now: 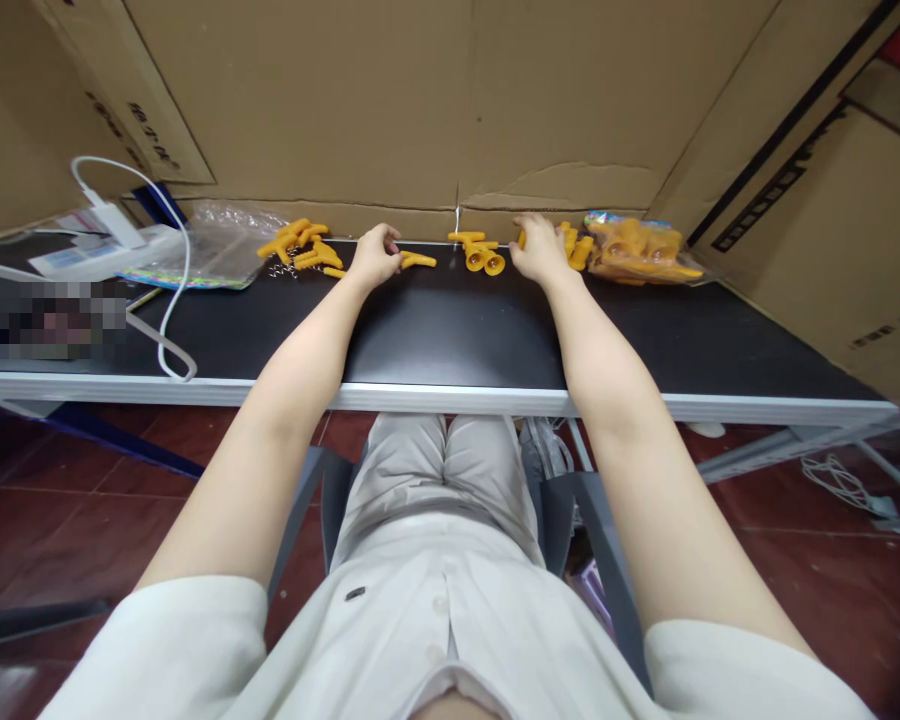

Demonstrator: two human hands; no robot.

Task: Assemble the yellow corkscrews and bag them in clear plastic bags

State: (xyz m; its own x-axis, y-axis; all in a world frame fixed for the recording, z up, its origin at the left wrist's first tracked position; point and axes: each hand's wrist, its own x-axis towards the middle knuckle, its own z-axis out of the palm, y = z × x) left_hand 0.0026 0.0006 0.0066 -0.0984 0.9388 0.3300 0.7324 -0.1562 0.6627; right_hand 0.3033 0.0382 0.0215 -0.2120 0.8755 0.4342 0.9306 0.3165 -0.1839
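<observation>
Toward the back of the black table, my left hand (377, 253) has its fingers curled. A slim yellow plastic piece (418, 260) shows right beside its fingertips; whether the hand grips it is hidden. Farther right, my right hand (540, 250) bends its fingers round a yellow plastic part (523, 240), mostly covered by the hand. Between the hands lie yellow pieces with round cup-shaped ends (484, 261). More yellow cylinder-like parts (579, 250) stand just right of my right hand. Left of my left hand is a pile of yellow handle-like pieces (294, 238) with metal springs (283, 268).
A clear bag of yellow parts (637, 248) lies at the right, and an opened clear bag (221, 250) at the left. A white cable (186, 290) loops from a power strip (105, 255) over the table (450, 340). Cardboard walls (450, 100) enclose the back and sides.
</observation>
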